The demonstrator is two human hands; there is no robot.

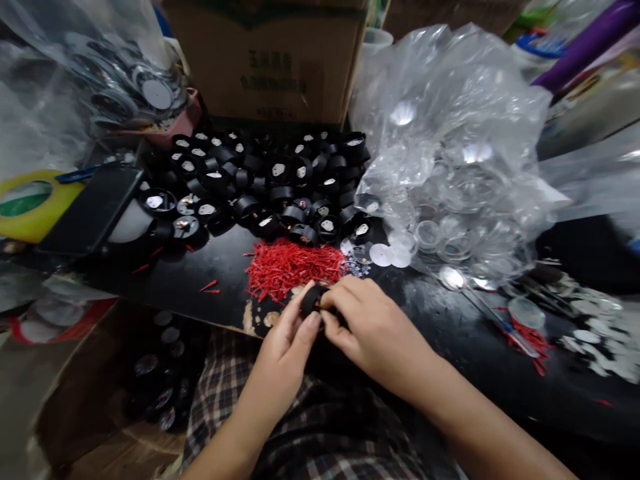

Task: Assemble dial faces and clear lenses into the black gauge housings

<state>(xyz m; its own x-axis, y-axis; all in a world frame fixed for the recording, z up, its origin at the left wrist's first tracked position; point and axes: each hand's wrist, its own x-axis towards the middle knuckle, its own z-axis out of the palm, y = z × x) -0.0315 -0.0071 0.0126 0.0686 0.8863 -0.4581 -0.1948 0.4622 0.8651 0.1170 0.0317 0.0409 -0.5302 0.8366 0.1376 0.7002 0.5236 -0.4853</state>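
Observation:
My left hand (287,343) is closed around a round black housing (311,300), thumb on its near side, just over the table's front edge. From the right, my right hand (363,320) reaches in with bent fingers pinched at the housing's open side. Whatever small part lies between those fingertips is hidden. Right behind both hands spreads a heap of small red pointers (295,263). Several more black housings (280,173) with white pieces inside are massed beyond the heap. A few white discs (393,253) lie to the right of the pointers.
A cardboard box (265,60) stands at the back. On the right, a clear plastic bag (460,147) holds transparent round covers. Tweezers (500,320) and white flat pieces (595,333) lie farther right. At left are a yellow tape roll (65,200) and a carton (85,387) below.

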